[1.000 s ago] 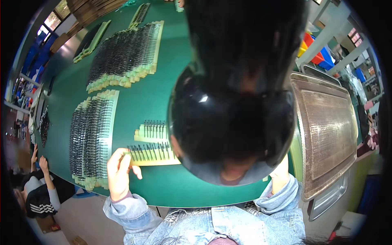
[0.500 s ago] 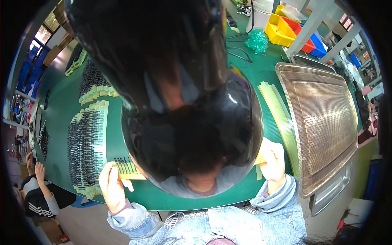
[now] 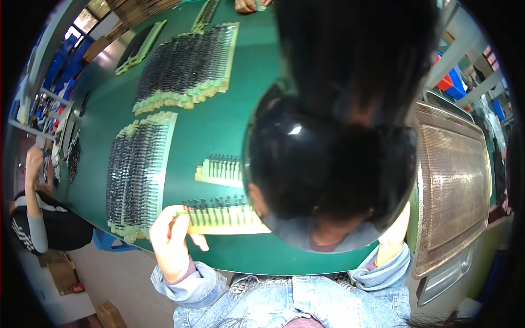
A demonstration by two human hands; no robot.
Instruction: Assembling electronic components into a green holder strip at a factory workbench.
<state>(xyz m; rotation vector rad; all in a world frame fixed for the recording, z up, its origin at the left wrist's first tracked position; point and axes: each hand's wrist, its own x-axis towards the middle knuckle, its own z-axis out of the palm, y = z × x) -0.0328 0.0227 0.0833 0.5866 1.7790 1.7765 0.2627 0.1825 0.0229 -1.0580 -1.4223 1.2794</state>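
My left hand (image 3: 173,238) is closed on the left end of a pale yellow-green comb-like strip (image 3: 227,220) with a row of dark pins along its upper edge. The strip runs right until a large glossy black rounded object (image 3: 328,169) covers it. Most of my right hand (image 3: 396,232) is behind that black object; only its wrist side shows, and its fingers are hidden. Just beyond the held strip, a similar pinned strip (image 3: 219,172) lies on the green table (image 3: 208,128), its right part covered too.
Rows of pinned strips (image 3: 136,172) lie at left, with another large group (image 3: 188,63) farther back. A brown ribbed tray (image 3: 454,180) stands at right. Another person's hand (image 3: 246,5) shows at the far edge, and a person in black (image 3: 52,218) is at left.
The whole view has shifted, and the black object now sits farther right. More of the held strip and a second strip beyond it show; my right hand's fingers have become hidden.
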